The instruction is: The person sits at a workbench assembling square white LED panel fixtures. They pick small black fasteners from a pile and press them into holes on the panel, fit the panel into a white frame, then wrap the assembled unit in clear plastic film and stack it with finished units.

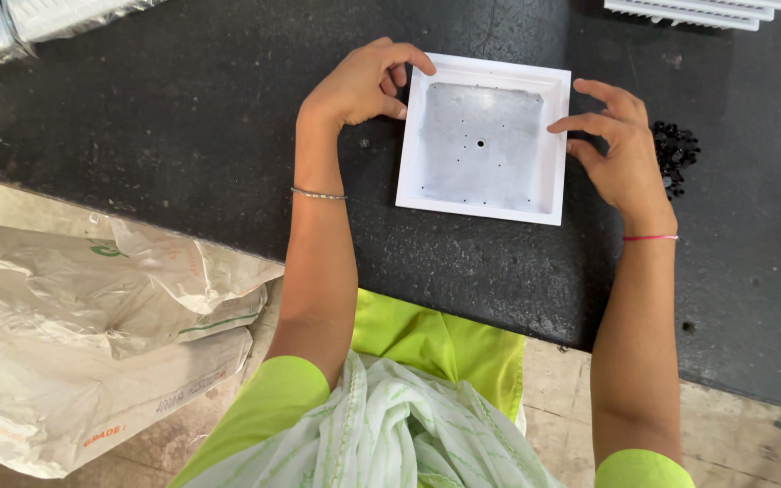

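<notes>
White, the square panel (grey plate inset) lies on the black table, left hand curled gripping its ten-o'clock corner, right hand half-open, fingertips touching its three-o'clock edge.

My one camera sits on my head and looks almost straight down, close over the dark worktop. Its near edge, my arms and the floor below fill the lower frame.
</notes>
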`<control>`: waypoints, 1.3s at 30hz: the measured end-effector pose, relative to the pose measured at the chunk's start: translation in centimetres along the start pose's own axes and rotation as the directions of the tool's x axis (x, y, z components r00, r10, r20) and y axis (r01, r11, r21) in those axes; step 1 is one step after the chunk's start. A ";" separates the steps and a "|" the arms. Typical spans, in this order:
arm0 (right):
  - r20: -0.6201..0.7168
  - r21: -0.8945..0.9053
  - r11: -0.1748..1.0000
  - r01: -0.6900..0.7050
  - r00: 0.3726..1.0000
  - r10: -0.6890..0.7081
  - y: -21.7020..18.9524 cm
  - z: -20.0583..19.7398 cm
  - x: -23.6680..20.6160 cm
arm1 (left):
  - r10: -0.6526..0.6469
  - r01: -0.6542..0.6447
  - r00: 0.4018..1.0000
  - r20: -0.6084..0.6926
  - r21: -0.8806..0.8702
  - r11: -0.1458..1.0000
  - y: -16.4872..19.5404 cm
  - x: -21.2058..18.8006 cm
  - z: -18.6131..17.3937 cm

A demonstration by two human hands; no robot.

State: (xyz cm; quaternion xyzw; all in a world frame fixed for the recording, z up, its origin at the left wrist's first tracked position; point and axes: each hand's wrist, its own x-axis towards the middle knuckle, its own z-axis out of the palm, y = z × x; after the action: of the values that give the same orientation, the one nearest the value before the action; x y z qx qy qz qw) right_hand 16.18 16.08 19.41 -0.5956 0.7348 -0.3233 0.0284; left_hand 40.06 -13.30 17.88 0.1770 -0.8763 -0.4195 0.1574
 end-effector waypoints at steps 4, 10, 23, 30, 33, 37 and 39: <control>-0.009 0.004 1.000 -0.019 1.000 0.019 0.1 0.3 -0.1 | -0.040 0.041 0.999 -0.017 0.081 0.996 0.1 -0.2 0.0; -0.010 -0.018 1.000 0.012 1.000 -0.012 0.3 0.5 0.1 | -0.003 -0.006 0.996 0.089 0.100 0.995 -0.1 0.0 0.1; 0.016 0.028 0.999 -0.024 1.000 0.024 0.0 1.2 0.6 | -0.045 0.028 0.982 0.181 0.092 0.995 0.3 0.1 -0.1; 0.002 -0.024 1.000 0.000 1.000 0.000 -0.3 1.3 0.2 | -0.024 0.015 0.994 0.105 0.079 0.997 0.1 0.0 0.1; 0.002 -0.018 0.999 -0.026 1.000 0.026 -0.4 1.1 0.6 | -0.124 0.124 0.992 0.022 0.016 0.992 0.0 0.1 0.0; 0.018 0.003 0.998 -0.070 0.997 0.070 -0.7 1.1 0.7 | -0.155 0.154 0.988 0.024 0.051 0.987 -0.1 0.2 0.1; 0.019 -0.005 0.998 -0.067 0.998 0.067 -0.8 1.1 0.6 | -0.118 0.116 0.993 0.021 0.093 0.989 -0.2 0.1 0.2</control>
State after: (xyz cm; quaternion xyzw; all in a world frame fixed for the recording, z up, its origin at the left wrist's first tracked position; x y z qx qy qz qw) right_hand 17.14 14.94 19.13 -0.5739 0.7547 -0.3149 0.0448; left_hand 39.92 -13.37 17.63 0.2296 -0.8847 -0.3897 0.1127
